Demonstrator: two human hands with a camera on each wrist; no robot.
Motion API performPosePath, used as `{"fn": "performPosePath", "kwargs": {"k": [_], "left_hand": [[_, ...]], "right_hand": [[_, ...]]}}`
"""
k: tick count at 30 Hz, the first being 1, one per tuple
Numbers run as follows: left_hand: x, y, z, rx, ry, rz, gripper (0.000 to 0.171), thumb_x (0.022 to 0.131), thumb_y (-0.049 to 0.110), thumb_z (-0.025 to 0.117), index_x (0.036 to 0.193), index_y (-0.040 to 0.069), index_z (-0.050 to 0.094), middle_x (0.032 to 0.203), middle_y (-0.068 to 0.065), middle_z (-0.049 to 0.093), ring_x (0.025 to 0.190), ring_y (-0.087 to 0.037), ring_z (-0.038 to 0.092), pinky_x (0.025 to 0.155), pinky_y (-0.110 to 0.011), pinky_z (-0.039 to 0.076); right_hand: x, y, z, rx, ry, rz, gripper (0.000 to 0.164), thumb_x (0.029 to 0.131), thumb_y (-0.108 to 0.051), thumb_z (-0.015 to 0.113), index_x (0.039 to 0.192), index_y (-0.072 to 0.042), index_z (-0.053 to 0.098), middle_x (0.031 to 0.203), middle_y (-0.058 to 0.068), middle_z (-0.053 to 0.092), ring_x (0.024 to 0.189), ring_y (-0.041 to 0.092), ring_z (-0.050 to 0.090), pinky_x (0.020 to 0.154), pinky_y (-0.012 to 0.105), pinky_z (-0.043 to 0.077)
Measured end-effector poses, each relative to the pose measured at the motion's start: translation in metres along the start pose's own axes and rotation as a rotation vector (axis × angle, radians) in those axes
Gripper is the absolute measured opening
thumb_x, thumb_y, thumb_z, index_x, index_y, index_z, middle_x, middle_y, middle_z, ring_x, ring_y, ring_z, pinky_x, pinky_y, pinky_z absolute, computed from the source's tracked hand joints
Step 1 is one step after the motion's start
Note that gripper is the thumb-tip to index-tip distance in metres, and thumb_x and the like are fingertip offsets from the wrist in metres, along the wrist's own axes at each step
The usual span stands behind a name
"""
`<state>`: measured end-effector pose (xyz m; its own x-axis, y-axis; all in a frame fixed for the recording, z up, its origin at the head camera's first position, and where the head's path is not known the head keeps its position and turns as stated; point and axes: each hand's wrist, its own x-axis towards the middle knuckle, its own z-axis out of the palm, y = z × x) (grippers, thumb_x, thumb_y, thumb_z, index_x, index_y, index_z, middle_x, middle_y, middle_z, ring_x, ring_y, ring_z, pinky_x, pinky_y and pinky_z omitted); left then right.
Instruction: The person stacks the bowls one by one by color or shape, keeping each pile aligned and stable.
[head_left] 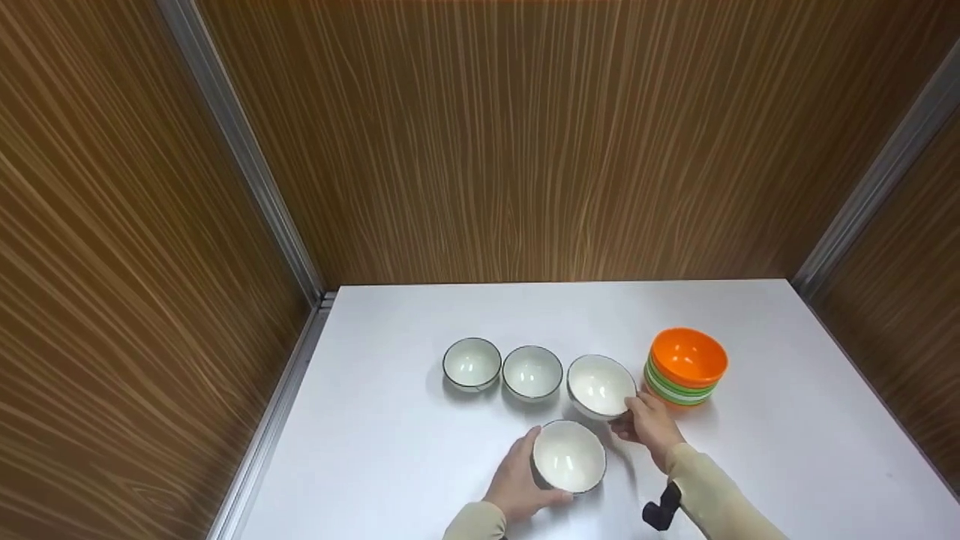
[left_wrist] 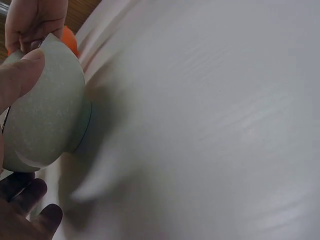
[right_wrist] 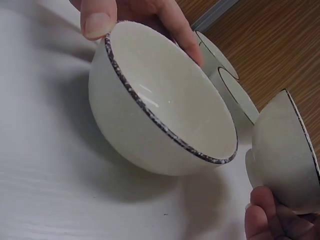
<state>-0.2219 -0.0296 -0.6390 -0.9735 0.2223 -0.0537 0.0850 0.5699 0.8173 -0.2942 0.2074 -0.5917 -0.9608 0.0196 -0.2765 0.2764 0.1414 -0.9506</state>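
Note:
In the head view, my left hand (head_left: 517, 484) grips a white bowl (head_left: 568, 457) with a dark rim, thumb and fingers spread around its side. The right wrist view shows this bowl (right_wrist: 155, 115) with its mouth up and a shadow beneath it. My right hand (head_left: 651, 426) holds a second white bowl (head_left: 600, 386) by its right side, just beyond the first. The thumb is at the rim, and fingertips (right_wrist: 260, 200) support it low near the foot. That bowl (right_wrist: 285, 150) looks tilted and raised in the right wrist view.
Two pale dark-rimmed bowls stand in a row to the left, one at the end (head_left: 472, 365) and one (head_left: 532, 373) beside the held bowl. A stack of orange, green and white bowls (head_left: 688, 360) stands on the right. Wood-grain panels (head_left: 525, 150) enclose the white table (head_left: 360, 420).

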Motion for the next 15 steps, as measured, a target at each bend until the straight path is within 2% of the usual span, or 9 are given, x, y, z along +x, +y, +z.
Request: {"fn": "performPosePath", "kwargs": {"k": [4,11,15], "left_hand": [[-0.001,0.001,-0.001,-0.008,0.0,-0.003,0.116,0.05,0.062,0.077,0.144,0.018,0.023,0.139,0.001,0.036,0.127,-0.019,0.035,0.106,-0.039,0.028],[-0.002,0.001,-0.002,-0.031,-0.016,-0.017,0.115,0.051,0.061,0.077,0.144,0.019,0.023,0.14,0.002,0.034,0.127,-0.019,0.034,0.106,-0.04,0.027],[-0.002,0.002,-0.001,-0.048,-0.022,-0.023,0.115,0.052,0.059,0.078,0.144,0.019,0.022,0.14,0.002,0.034,0.127,-0.018,0.034,0.107,-0.04,0.026]], "right_hand": [[-0.008,-0.007,0.002,-0.046,0.016,-0.054,0.029,0.095,-0.016,0.034,0.106,0.006,0.051,0.076,0.014,0.061,0.067,0.023,0.059,0.063,0.034,0.054],[-0.023,-0.011,0.006,-0.186,0.009,-0.153,0.029,0.097,-0.016,0.038,0.11,0.003,0.055,0.071,0.009,0.058,0.063,0.021,0.057,0.061,0.032,0.053],[-0.03,-0.012,0.008,-0.257,-0.014,-0.201,0.027,0.098,-0.017,0.038,0.102,-0.001,0.059,0.07,0.008,0.057,0.062,0.02,0.055,0.059,0.031,0.053]]}}
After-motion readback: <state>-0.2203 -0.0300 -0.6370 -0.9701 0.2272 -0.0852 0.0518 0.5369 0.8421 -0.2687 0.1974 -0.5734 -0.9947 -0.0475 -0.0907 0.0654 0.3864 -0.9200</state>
